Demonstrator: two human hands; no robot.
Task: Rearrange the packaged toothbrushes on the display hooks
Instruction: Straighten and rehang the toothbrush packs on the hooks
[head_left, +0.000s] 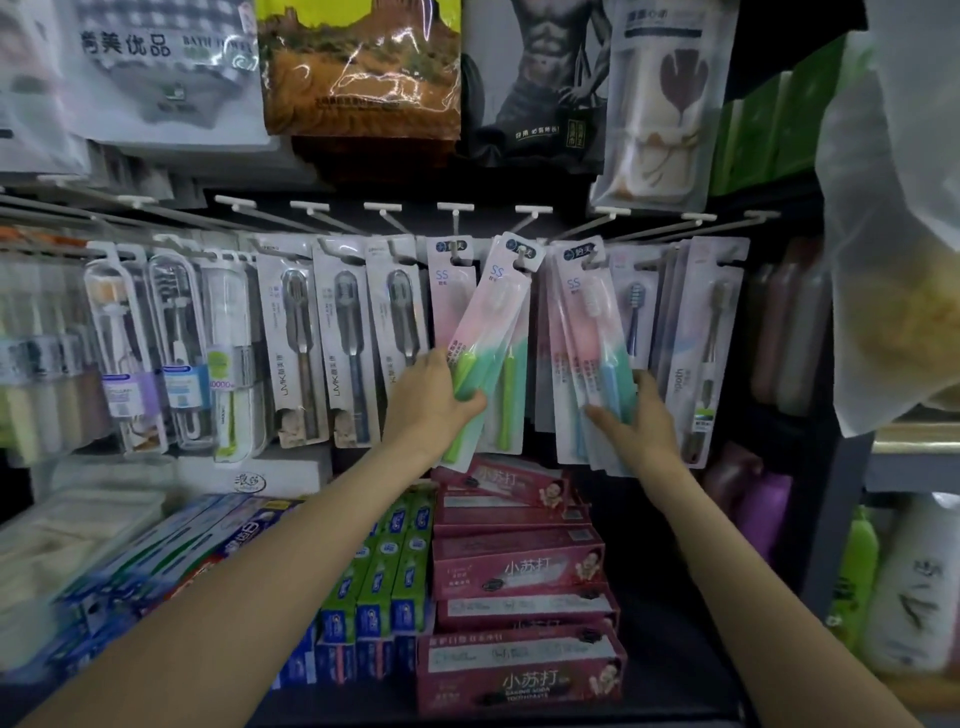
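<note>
A row of packaged toothbrushes hangs from white display hooks (455, 208) across the middle of the rack. My left hand (431, 400) grips the lower part of a pink-and-green toothbrush pack (491, 332), which tilts to the left while its top still sits on a hook. My right hand (636, 421) holds the bottom of a bunch of pink-and-blue toothbrush packs (589, 332) hanging one hook to the right. Another pink pack (451, 291) hangs straight behind my left hand.
Grey LMK toothbrush packs (348, 343) hang to the left, purple-labelled ones (124, 353) further left. Pink toothpaste boxes (519, 566) and green ones (384, 571) lie stacked on the shelf below. Towel bags (363, 67) hang above; a plastic bag (893, 234) hangs at right.
</note>
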